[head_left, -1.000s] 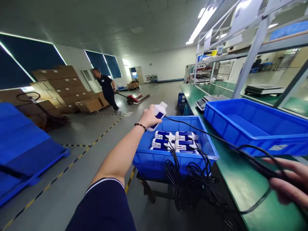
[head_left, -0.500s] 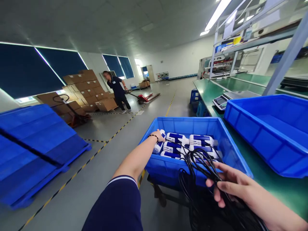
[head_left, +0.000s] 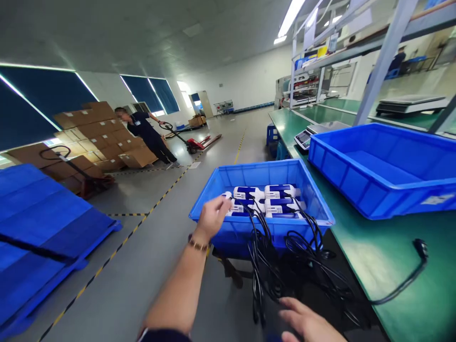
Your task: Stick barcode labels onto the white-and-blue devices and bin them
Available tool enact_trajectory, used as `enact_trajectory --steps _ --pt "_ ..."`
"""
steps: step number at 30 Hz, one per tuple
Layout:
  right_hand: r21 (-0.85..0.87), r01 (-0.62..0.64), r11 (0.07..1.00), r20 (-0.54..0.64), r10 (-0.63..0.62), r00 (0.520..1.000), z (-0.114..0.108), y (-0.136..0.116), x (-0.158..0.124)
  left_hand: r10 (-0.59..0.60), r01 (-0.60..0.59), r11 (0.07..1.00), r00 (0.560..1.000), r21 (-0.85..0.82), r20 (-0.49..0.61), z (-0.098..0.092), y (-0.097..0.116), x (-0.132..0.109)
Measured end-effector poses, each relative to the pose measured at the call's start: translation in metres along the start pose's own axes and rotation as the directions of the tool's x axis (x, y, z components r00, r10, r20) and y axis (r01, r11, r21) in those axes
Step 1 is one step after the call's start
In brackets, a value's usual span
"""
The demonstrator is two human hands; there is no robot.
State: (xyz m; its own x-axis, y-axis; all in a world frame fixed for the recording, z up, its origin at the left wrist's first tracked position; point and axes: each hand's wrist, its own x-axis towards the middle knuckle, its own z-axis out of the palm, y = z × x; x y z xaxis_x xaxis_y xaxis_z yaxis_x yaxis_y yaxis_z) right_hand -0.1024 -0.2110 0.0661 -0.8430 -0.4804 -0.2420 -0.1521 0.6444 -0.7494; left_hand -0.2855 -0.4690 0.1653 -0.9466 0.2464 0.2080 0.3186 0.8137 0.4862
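My left hand (head_left: pixel 213 217) is over the near left rim of a blue plastic bin (head_left: pixel 203 202), fingers bent and bunched together. Anything between its fingertips is hidden. Inside the bin lie several white-and-blue cylindrical items (head_left: pixel 280 207) in rows, some with black cords running from them. Those black cables (head_left: pixel 261 254) hang in loops over the bin's near wall onto a dark surface. My right hand (head_left: pixel 308 322), at the bottom of the view, has its fingers spread beside the cables and grips nothing.
On the green workbench (head_left: pixel 402 242) to the right, a cable plug (head_left: pixel 420 248) lies near a second blue bin (head_left: pixel 377 178) and a scale (head_left: pixel 302 138). Blue stacked crates (head_left: pixel 53 237) stand left. Beyond, a person (head_left: pixel 147 135) holds a red pallet jack (head_left: pixel 195 144) by cartons (head_left: pixel 96 133).
My left hand has come back from inside the bin toward its near rim. My right hand has let go of the cable bundle and dropped lower. The view has shifted.
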Motion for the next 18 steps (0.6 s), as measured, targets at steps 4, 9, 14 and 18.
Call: enact_trajectory --steps 4,9,14,18 --pt "-0.194 -0.184 0.964 -0.604 0.030 0.796 -0.038 0.048 -0.020 -0.082 0.346 0.680 0.912 -0.647 0.402 0.059 -0.038 -0.080" --pt "-0.260 -0.385 0.886 -0.311 0.301 0.902 -0.080 0.086 0.010 0.007 0.465 0.312 0.871 -0.828 0.492 0.179 -0.030 -0.089" --pt "-0.291 -0.313 0.904 -0.197 0.263 0.944 -0.086 0.086 0.045 0.225 0.468 -0.040 0.865 -0.883 0.449 0.232 -0.006 -0.086" --pt "-0.318 -0.341 0.885 -0.174 0.299 0.938 -0.080 0.086 0.049 0.370 0.529 -0.215 0.822 -0.821 0.433 0.217 -0.013 -0.104"
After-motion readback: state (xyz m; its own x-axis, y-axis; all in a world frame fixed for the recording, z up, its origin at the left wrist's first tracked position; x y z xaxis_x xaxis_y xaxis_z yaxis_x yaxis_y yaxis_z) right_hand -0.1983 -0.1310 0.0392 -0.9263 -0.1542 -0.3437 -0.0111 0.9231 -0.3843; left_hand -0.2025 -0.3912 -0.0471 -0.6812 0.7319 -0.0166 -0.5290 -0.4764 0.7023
